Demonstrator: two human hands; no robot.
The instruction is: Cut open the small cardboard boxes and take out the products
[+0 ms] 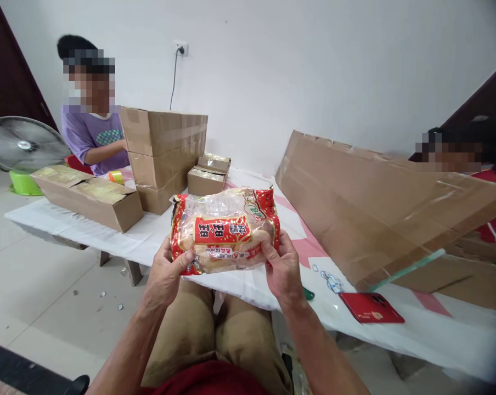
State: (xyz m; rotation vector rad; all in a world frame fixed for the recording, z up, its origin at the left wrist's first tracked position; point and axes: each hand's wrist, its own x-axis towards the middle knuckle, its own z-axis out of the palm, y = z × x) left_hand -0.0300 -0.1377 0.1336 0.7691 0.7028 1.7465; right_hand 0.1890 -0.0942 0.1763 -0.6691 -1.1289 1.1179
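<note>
Snack bag point(223, 233) spans left hand point(163, 274) and right hand point(284, 270), gripped at both ends. A red phone point(361, 309) lies on the table point(153, 233).

A fan point(24, 145) stands at left, a cord point(174, 77) hangs from a far wall socket point(185, 49), and a red phone point(364, 308) lies near right.

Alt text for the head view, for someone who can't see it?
Left hand and right hand hold a red and clear snack bag between them at a cloth-covered table. Stacked cardboard boxes and a co-worker in purple are at left; a red phone lies at right.
</note>
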